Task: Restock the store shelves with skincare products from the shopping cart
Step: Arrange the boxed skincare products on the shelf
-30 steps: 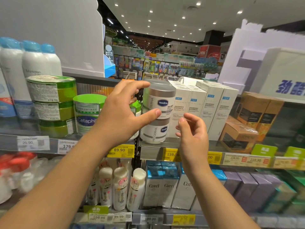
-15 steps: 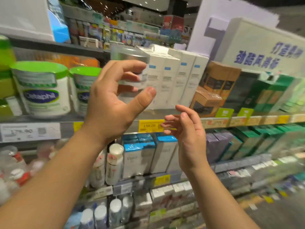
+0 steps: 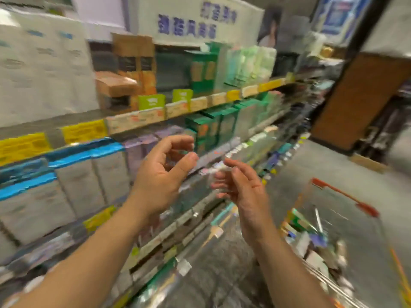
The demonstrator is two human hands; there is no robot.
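Observation:
The view is blurred by motion. My left hand (image 3: 162, 174) hangs in front of the shelves with fingers loosely curved and nothing in it. Just to its right, my right hand (image 3: 242, 187) is also empty, its fingers relaxed. The shopping cart (image 3: 347, 192) with a red handle stands at the lower right, holding several boxed skincare products (image 3: 311, 236). The store shelves (image 3: 138, 121) run along the left, filled with white, blue-topped, orange and green boxes. The jar I handled is out of view.
Yellow and white price tags (image 3: 84, 131) line the shelf edges. A brown pillar (image 3: 355, 101) stands at the far right behind the cart. Grey aisle floor (image 3: 329, 161) lies between shelves and pillar.
My left hand has let go of the Vaseline jar on the shelf. Both hands have drawn back and lowered, and the view has swung right toward the cart.

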